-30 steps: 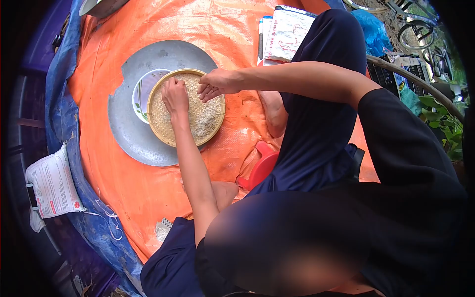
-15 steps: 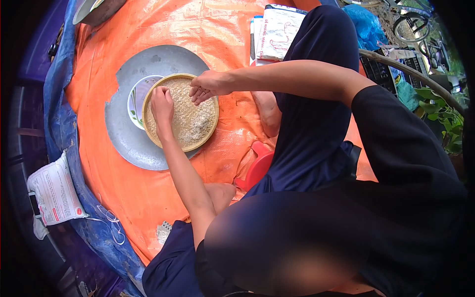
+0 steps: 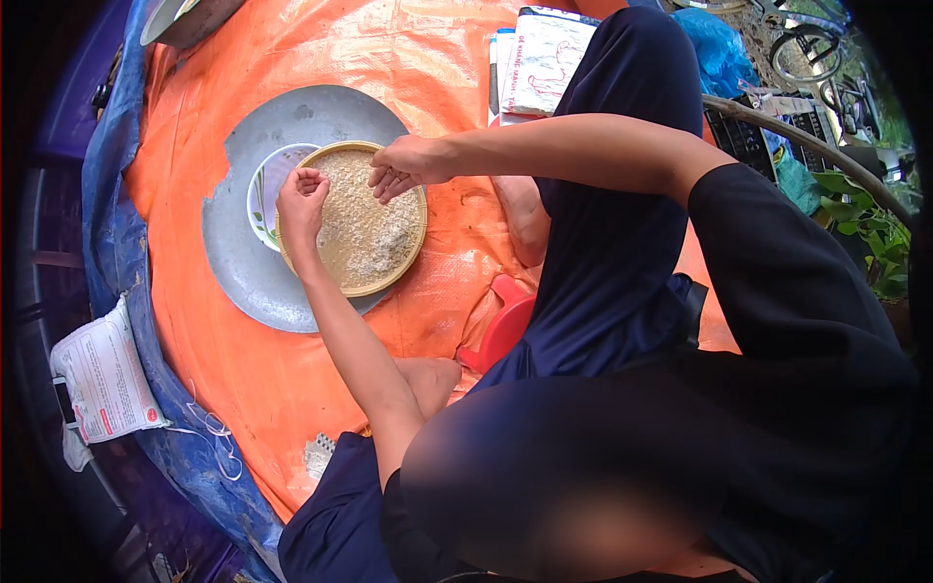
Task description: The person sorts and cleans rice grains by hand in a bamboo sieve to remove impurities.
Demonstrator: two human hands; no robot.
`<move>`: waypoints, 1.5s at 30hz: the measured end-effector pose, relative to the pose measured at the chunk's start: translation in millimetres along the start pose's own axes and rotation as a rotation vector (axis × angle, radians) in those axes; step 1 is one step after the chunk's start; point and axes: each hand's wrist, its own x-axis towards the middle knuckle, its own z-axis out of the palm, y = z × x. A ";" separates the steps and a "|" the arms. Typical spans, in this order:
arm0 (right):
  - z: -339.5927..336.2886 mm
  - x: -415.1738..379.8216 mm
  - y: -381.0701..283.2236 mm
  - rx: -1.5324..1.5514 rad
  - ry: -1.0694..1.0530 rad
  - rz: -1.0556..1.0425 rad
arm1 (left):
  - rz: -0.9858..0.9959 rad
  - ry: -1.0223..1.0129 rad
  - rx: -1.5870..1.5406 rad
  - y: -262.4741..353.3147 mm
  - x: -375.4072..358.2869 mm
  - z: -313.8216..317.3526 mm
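Observation:
A round woven bamboo tray (image 3: 422, 233) holds a spread of pale grain (image 3: 355, 209), with a whiter heap (image 3: 391, 245) at its lower right. The tray partly covers a white bowl (image 3: 260, 194) with a green leaf pattern. Over the tray's left rim, beside the bowl, my left hand (image 3: 303, 199) is closed, thumb and fingertips pinched together; whatever they may hold is too small to name. My right hand (image 3: 403, 167) hangs over the upper right rim, fingers loosely bent and apart above the grain, with nothing visible in it.
A large grey metal disc (image 3: 238, 277) with a broken edge lies under the bowl and tray on an orange tarp (image 3: 292, 389). Near my legs are a red plastic stool (image 3: 505, 321) and printed sacks (image 3: 549, 63). A white packet (image 3: 107, 374) lies on the blue tarp edge; a metal basin (image 3: 185, 24) stands top left.
My left hand has moved left, from over the grain to the tray's rim by the bowl, and its pinched fingertips have turned into view. My right hand has barely moved.

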 end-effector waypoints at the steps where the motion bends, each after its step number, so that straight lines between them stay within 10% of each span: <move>1: 0.2 -0.4 -0.2 0.003 -0.001 0.001 | -0.006 -0.009 0.002 0.2 -0.6 0.4; 12: -4.7 2.9 -5.1 0.158 0.005 0.014 | -0.057 -0.436 -0.244 68.9 4.8 2.9; 21: -4.4 -1.6 -7.6 0.148 -0.013 -0.031 | 0.015 0.055 0.543 10.3 -3.4 13.2; 45: -3.0 0.9 -4.4 0.047 -0.064 -0.008 | 0.263 0.095 1.042 9.0 -16.9 51.6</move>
